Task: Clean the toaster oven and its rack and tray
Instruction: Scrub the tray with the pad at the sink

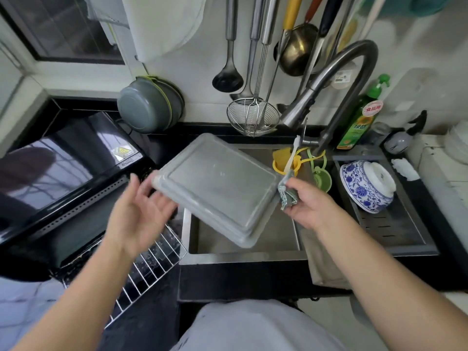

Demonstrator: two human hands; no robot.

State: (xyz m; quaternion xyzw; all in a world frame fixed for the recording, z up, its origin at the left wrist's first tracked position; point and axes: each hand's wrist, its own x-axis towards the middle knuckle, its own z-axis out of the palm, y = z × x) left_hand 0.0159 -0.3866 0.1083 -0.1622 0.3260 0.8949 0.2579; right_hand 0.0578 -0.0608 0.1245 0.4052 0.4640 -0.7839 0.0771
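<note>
tray (217, 188) – upside down, tilted over sink (243, 257) | left hand (141, 211) – open grip, fingers at tray's left edge | right hand (309, 201) – grip pinching cloth (287, 196) at tray's right edge

The left hand (138, 211) is smeared by motion blur, so its hold on the tray (215, 188) cannot be told. The rack (149, 272) below that hand is partly covered by the forearm. The cloth (287, 195) is largely hidden inside the right hand (307, 202). The utensil handles beyond both hands are cut off by the top edge.
</note>
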